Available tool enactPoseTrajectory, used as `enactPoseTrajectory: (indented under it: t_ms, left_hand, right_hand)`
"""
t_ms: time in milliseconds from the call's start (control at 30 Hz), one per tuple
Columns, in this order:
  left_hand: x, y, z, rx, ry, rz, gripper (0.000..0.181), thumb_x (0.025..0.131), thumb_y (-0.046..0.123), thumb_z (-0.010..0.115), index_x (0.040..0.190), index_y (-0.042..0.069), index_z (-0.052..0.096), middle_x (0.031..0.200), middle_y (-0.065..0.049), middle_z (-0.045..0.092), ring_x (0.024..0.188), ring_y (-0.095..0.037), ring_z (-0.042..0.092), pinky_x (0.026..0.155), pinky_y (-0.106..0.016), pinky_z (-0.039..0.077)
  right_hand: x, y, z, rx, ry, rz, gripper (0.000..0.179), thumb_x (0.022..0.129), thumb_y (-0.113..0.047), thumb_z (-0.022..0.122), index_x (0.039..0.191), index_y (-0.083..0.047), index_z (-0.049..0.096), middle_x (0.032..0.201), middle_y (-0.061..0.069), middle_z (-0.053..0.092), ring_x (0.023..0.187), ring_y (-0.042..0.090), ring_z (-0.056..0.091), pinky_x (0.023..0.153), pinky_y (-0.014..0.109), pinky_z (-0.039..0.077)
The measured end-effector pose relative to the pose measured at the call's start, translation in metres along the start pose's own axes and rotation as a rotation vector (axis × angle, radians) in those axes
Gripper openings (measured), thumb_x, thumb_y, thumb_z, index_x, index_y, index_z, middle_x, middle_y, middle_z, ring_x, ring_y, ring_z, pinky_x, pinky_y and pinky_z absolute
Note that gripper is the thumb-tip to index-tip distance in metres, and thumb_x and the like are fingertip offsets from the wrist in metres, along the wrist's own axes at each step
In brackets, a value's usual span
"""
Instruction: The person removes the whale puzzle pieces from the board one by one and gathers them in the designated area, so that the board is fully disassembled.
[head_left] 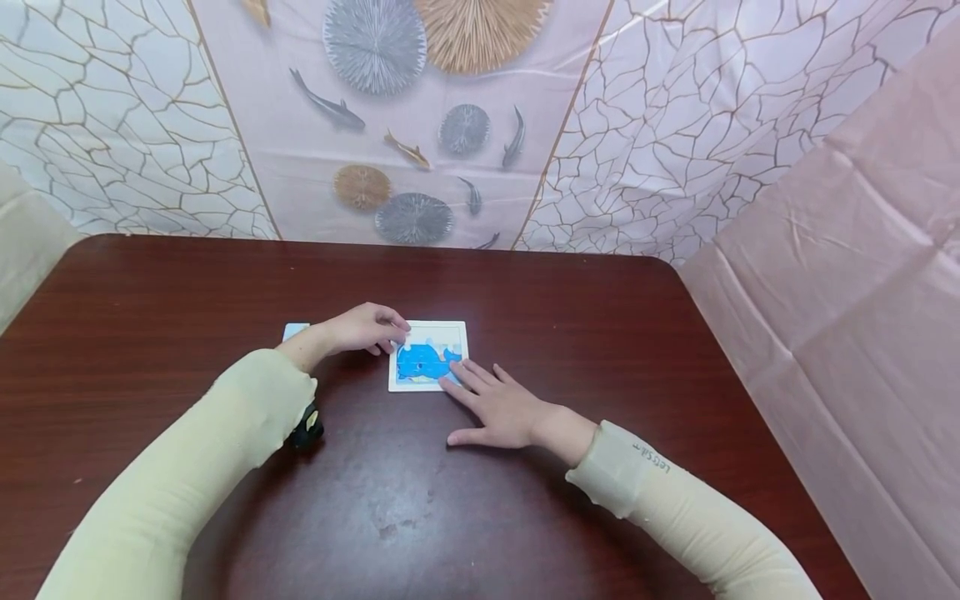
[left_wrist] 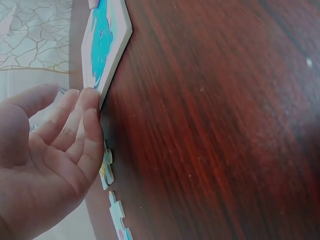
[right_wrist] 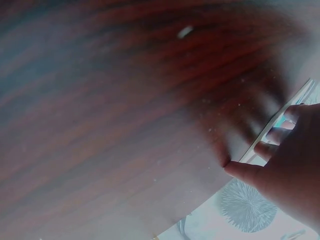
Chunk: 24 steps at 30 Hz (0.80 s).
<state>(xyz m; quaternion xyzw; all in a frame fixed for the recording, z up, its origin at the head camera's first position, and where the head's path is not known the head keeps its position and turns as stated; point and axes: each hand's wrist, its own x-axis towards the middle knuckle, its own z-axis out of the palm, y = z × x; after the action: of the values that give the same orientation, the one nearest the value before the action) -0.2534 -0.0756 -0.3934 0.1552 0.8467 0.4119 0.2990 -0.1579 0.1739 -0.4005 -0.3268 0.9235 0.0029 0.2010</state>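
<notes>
A white-framed jigsaw puzzle [head_left: 427,385] with a blue whale picture lies flat on the table. My left hand [head_left: 363,327] is at its upper left edge, fingers slightly bent. In the left wrist view that hand [left_wrist: 60,135] holds nothing between thumb and fingers, and its fingertips overlap the puzzle frame [left_wrist: 122,42]. My right hand [head_left: 506,408] stretches its spread fingers over the puzzle's lower right corner, the thumb on the table beside it. In the right wrist view, the right hand's fingers [right_wrist: 265,150] reach across the frame edge.
Loose jigsaw pieces [left_wrist: 118,217] lie on the table by the left hand, and a pale blue one [head_left: 295,330] shows behind the left wrist. A black object [head_left: 306,427] is under the left cuff. Patterned cloth [head_left: 420,125] hangs behind the dark brown table [head_left: 570,308].
</notes>
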Motion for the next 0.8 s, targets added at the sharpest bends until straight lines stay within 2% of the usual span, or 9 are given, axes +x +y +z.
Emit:
enactPoseTrajectory:
  t_ms: [233,800]
  left_hand:
    - [0.0005,-0.0001,0.0013,0.019,0.034,-0.011,0.036,0.095,0.024,0.052,0.123,0.002,0.057,0.111,-0.016,0.066,0.089,-0.019,0.063,0.081,-0.03,0.055]
    - [-0.0012,0.0031,0.0025,0.038,0.036,-0.031,0.036,0.096,0.023,0.049,0.121,-0.001,0.057,0.108,-0.016,0.066,0.089,-0.019,0.061,0.082,-0.031,0.055]
  right_hand:
    - [-0.0001,-0.0016,-0.0009,-0.003,0.012,0.0,0.08,0.087,-0.066,0.043,0.151,-0.024,0.016,0.159,0.002,0.008,0.147,0.02,0.005,0.115,0.056,0.015]
    - [-0.0007,-0.0034,-0.0023,-0.002,0.01,-0.006,0.08,0.087,-0.065,0.043,0.15,-0.023,0.018,0.159,0.002,0.009,0.146,0.021,0.006,0.115,0.057,0.015]
